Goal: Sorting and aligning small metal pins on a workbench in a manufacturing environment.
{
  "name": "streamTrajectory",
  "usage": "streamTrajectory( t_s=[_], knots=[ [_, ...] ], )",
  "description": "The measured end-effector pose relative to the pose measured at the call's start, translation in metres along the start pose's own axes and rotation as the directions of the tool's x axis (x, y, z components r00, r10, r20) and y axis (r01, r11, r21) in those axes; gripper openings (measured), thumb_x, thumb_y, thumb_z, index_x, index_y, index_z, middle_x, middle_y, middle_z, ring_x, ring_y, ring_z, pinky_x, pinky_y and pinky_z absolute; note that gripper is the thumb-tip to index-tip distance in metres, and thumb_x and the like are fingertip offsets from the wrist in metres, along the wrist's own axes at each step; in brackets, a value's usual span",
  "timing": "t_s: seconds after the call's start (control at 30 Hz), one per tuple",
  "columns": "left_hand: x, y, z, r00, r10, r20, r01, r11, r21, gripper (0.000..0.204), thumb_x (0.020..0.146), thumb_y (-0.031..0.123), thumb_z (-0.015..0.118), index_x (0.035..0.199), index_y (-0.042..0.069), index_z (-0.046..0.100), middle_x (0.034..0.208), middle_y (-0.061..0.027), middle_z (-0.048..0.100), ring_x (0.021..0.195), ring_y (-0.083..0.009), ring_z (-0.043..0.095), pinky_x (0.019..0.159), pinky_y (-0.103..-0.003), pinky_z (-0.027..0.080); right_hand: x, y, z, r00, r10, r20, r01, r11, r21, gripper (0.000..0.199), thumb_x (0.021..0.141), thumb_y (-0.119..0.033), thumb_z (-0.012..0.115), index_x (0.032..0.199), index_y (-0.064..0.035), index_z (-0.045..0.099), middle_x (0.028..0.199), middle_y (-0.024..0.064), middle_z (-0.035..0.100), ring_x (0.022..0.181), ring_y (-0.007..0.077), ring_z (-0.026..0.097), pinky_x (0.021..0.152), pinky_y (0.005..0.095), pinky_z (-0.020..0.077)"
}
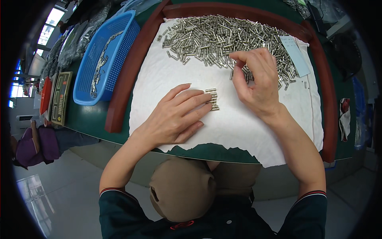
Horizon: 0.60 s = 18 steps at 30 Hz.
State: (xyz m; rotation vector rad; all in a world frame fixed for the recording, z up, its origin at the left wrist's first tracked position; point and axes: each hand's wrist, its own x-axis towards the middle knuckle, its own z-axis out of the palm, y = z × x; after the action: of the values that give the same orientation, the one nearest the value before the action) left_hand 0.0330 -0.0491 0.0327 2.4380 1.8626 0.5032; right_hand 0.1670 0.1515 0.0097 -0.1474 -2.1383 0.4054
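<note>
My left hand (pixel 177 113) lies palm down on the white cloth (pixel 175 75), fingers stretched out. Its fingertips touch a short row of small silvery metal pins (pixel 214 99) laid side by side, and partly cover their left ends. My right hand (pixel 258 81) hovers over the near edge of a large loose heap of the same metal pins (pixel 223 38). Its thumb and index finger are curved with a gap between them, and no pin shows in that gap. The other right fingers are bent, and the space under the palm is hidden.
A reddish-brown wooden frame (pixel 126 85) borders the cloth on the left, back and right. A pale blue paper slip (pixel 295 55) lies beside the heap. Left of the frame stands a blue perforated basket (pixel 84 79) with metal parts. A person in purple (pixel 32 147) is at far left.
</note>
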Motion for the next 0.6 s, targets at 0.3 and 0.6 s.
streamTrajectory(
  t_s=[0.3,0.6],
  knots=[
    [-0.0007,0.0016,-0.0008,1.0,0.017,0.007,-0.017,1.0,-0.002,0.039,0.082,0.02,0.068,0.116,0.004,0.062,0.126,-0.0101,0.058,0.118,-0.0268,0.055,0.107,-0.047,0.038,-0.0006,-0.0009,0.0002,1.0,0.01,0.008,-0.01,1.0,0.002,0.027,0.07,0.001,0.063,0.095,-0.0079,0.065,0.08,0.0022,0.061,0.083,0.0226,0.057,0.076,0.0363,0.04],
    [0.0005,0.0056,-0.0013,0.992,-0.008,-0.125,0.006,1.0,-0.018,0.042,0.076,0.019,0.073,0.113,0.003,0.063,0.114,-0.0107,0.06,0.103,-0.0268,0.059,0.095,-0.043,0.045,0.0005,-0.0009,0.0,1.0,0.008,0.011,-0.008,1.0,0.015,0.027,0.07,0.001,0.063,0.095,-0.0079,0.065,0.08,0.0021,0.061,0.082,0.0224,0.056,0.076,0.0361,0.0399]
  ],
)
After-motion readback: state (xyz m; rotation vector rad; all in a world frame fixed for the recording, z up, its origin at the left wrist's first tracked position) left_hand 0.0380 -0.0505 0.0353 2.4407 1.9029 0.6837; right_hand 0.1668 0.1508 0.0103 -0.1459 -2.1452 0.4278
